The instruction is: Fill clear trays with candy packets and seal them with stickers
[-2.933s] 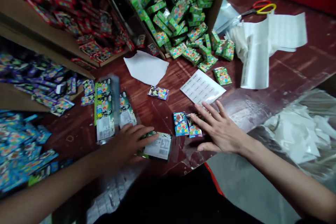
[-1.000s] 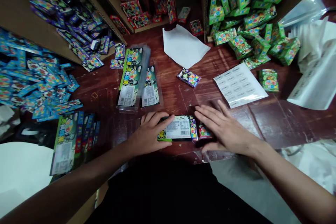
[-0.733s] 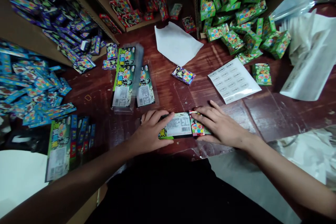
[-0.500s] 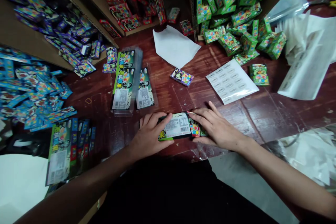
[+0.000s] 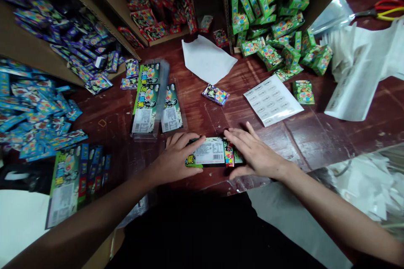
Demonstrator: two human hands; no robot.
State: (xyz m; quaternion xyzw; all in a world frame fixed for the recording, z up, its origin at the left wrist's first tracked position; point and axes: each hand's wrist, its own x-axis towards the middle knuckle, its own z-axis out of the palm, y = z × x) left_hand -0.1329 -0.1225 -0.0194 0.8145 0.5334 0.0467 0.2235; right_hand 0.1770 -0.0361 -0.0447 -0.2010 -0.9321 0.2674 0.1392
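Observation:
On the table in front of me lies a long printed candy package [image 5: 210, 151] with a white label and barcode. Its left end is gripped by my left hand [image 5: 178, 157], the thumb along the upper edge and fingers curled round it. At the right end, a small red candy box [image 5: 229, 156] and a green one show. Over these boxes my right hand [image 5: 257, 151] is bent, with fingertips at their upper side and the thumb near the lower side. The palm hides part of them. A purple candy box [image 5: 216, 94] lies beyond the hands.
Flat clear sleeves with printed cards [image 5: 147, 101] lie at left-centre. A sticker sheet [image 5: 273, 100], white paper [image 5: 208, 59] and a green box [image 5: 304, 92] lie farther back. Cartons hold purple, red and green boxes [image 5: 271, 21]. Blue boxes [image 5: 41, 109], filled packages [image 5: 65, 189] and scissors [image 5: 381, 9] surround these.
The view has shifted slightly, showing more of the scissors. Both hands stay at the package; my right thumb sits a little farther from the boxes' lower edge.

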